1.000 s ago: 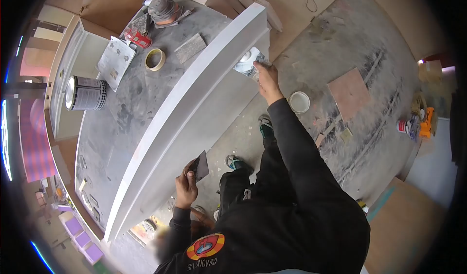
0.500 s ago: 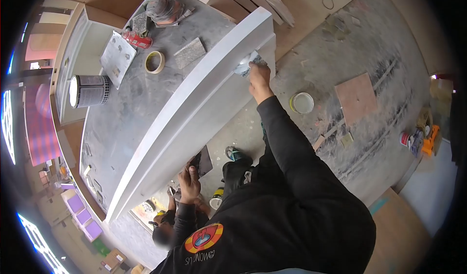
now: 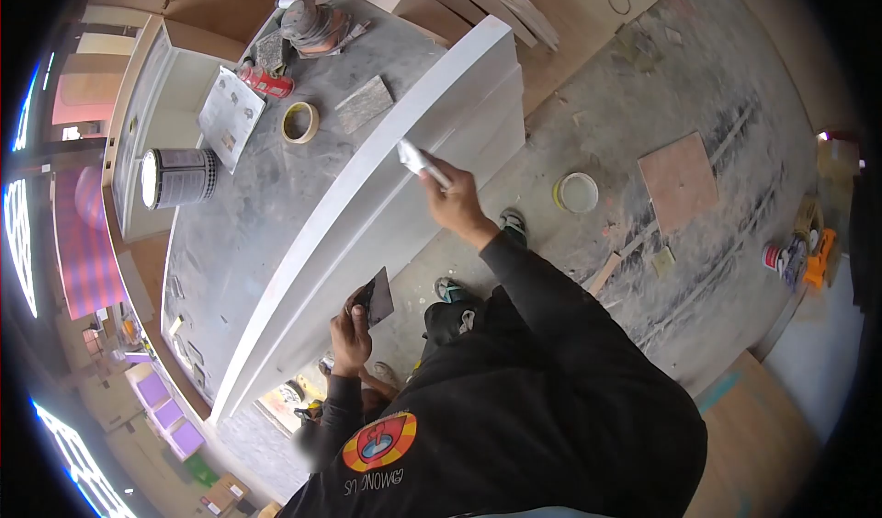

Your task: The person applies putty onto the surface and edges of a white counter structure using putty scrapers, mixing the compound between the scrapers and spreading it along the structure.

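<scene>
My right hand (image 3: 457, 207) is closed around a putty knife (image 3: 415, 159), its pale blade tilted up against the upper edge of a long white panel (image 3: 317, 270) with a stepped moulding. Whether the blade touches the surface I cannot tell. Lower down, near the panel's front face, my left hand (image 3: 350, 336) grips a dark, flat, squarish plate (image 3: 378, 297) by its corner. The plate's material is not clear. Behind the panel's edge, on the grey tabletop (image 3: 266, 182), lie a roll of masking tape (image 3: 299, 123) and a grey flat block (image 3: 364, 104).
A paint can (image 3: 179, 178), a red bottle (image 3: 266, 81) and a sander (image 3: 312, 26) sit on the tabletop. On the floor are an open round tub (image 3: 576, 193) and a brown board (image 3: 678, 181). Another person (image 3: 308, 435) is low beside the panel's near end.
My right hand has moved the putty knife from the panel's far end back toward me, and the blade has turned. My left hand has raised the dark plate slightly, showing more of it.
</scene>
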`<state>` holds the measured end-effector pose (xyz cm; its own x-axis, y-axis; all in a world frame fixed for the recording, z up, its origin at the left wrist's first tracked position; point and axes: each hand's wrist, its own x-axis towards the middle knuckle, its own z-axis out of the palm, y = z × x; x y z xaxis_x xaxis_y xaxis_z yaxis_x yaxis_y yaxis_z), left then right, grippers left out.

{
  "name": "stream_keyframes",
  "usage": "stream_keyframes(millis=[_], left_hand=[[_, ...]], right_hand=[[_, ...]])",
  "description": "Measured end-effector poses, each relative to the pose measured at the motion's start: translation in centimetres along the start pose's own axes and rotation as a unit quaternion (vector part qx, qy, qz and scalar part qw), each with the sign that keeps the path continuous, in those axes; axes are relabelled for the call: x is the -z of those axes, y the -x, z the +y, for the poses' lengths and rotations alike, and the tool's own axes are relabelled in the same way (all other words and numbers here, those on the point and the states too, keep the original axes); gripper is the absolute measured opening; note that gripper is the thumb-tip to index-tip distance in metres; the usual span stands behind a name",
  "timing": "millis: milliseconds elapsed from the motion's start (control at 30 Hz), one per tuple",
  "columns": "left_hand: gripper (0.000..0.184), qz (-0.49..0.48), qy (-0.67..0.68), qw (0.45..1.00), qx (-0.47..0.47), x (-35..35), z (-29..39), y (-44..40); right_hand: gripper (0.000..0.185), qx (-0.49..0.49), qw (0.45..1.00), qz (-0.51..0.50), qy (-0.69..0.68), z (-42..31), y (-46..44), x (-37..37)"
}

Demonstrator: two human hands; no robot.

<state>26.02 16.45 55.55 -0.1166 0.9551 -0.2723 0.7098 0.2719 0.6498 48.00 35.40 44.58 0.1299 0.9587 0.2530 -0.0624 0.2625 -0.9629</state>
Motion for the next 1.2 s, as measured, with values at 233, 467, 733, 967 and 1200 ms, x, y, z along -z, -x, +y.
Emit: stream_keyframes(millis=[233, 467, 733, 967, 1200], left_hand=[[0.040, -0.019, -0.023, 1.000, 0.007, 0.1, 1.1, -0.4], [0.041, 0.015, -0.042, 0.997, -0.057, -0.7, 1.3, 0.3], [0.038, 0.034, -0.034, 0.998, -0.038, -0.7, -0.3, 0.7], [0.038, -0.009, -0.037, 0.998, -0.042, -0.1, 1.2, -0.8], [0.038, -0.021, -0.042, 0.997, -0.061, -0.3, 2.9, -2.2]], right_hand=[[0.022, -0.229, 0.940, 0.232, -0.099, 5.0, -5.3, 5.3], [0.019, -0.363, 0.881, 0.277, -0.123, 4.9, -8.1, 6.0], [0.019, -0.311, 0.905, 0.270, -0.107, 4.6, -8.9, 4.2], [0.032, -0.057, 0.965, 0.190, 0.172, -1.1, -6.6, -1.7], [0.016, -0.120, 0.975, 0.188, 0.000, 0.5, -5.1, 4.1]])
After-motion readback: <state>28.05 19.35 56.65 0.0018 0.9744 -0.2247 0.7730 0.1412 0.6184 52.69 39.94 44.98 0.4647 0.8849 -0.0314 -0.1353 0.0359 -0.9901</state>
